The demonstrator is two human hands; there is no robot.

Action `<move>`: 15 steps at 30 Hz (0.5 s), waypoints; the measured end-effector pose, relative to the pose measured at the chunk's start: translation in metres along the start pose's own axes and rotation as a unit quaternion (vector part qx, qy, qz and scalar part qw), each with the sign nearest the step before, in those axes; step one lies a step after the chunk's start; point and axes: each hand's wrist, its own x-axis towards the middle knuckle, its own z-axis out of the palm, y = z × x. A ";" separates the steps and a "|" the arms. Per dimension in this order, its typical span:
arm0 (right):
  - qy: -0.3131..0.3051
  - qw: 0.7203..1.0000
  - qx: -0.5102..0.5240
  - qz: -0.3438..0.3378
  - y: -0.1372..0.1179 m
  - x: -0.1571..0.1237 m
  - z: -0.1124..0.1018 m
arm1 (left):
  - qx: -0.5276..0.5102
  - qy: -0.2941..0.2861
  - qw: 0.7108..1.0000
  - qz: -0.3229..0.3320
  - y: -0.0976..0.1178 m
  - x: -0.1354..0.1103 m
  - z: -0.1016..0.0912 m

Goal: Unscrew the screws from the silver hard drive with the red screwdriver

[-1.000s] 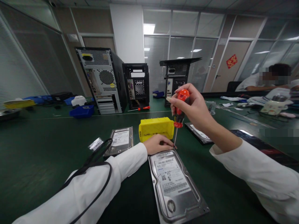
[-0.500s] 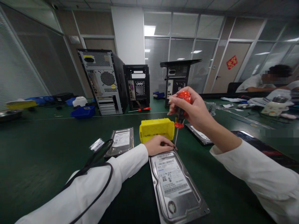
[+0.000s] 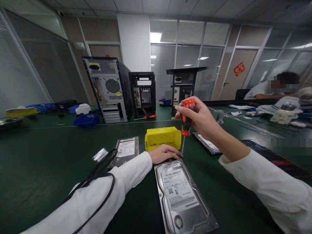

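A silver hard drive (image 3: 180,195) lies flat on the green table (image 3: 44,152) right in front of me. My right hand (image 3: 198,118) is closed round the red and black handle of a screwdriver (image 3: 186,122), held upright with its tip on the drive's far right corner. My left hand (image 3: 163,152) rests at the drive's far edge, fingers curled and pinched beside the screwdriver tip. A yellow plastic bin (image 3: 162,138) stands just behind my left hand.
A second hard drive (image 3: 125,149) and a small plastic bag (image 3: 99,154) lie to the left, a third drive (image 3: 207,141) to the right. Three open computer towers (image 3: 109,87) stand at the back, with a spare red screwdriver (image 3: 148,117) and blue bins (image 3: 85,119). A person sits far right.
The view has tipped slightly, so everything sits a little lower. My right hand has shifted its grip on the screwdriver handle; the tip stays on the drive's corner and my left hand stays put.
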 end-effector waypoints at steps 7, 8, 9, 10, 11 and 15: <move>-0.028 0.999 -0.023 -0.010 -0.001 -0.003 0.001 | 0.001 -0.075 0.997 -0.029 0.007 -0.023 -0.027; -0.035 0.999 -0.026 -0.009 -0.001 -0.003 0.000 | 0.009 -0.065 0.997 -0.030 0.006 -0.029 -0.029; -0.040 0.999 -0.029 -0.009 -0.001 -0.004 0.000 | 0.017 -0.055 0.998 -0.032 0.005 -0.036 -0.030; -0.044 0.999 -0.031 -0.009 -0.002 -0.004 0.000 | 0.026 -0.041 0.998 -0.036 0.004 -0.043 -0.030; -0.046 0.998 -0.033 -0.009 -0.002 -0.004 -0.001 | 0.036 -0.028 0.998 -0.037 0.003 -0.050 -0.030; -0.048 0.998 -0.036 -0.012 -0.003 -0.006 -0.002 | 0.070 0.021 0.997 -0.032 0.007 -0.067 -0.027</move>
